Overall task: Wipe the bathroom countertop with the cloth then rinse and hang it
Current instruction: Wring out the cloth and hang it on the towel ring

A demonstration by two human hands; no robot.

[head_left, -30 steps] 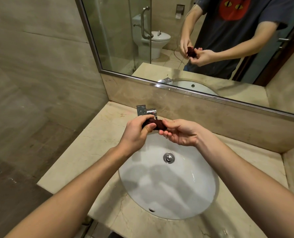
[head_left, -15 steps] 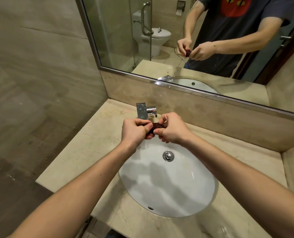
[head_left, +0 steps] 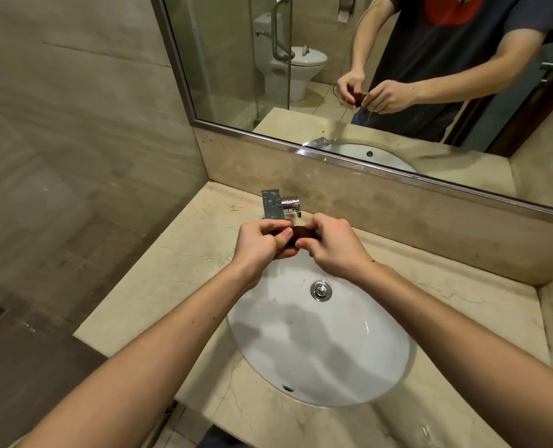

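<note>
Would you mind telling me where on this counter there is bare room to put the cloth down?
Bare countertop lies left of the basin, between the faucet and the open edge; another patch runs right of the basin to the side wall. Crowded: under the faucet, where both hands grip the cloth.

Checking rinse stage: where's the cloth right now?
Head view, centre: the dark cloth is bunched between the left hand and right hand, just below the faucet, over the sink's back edge.

Faucet (head_left: pixel 280 204) crowds the back; the basin (head_left: pixel 333 357) below lies open.
</note>
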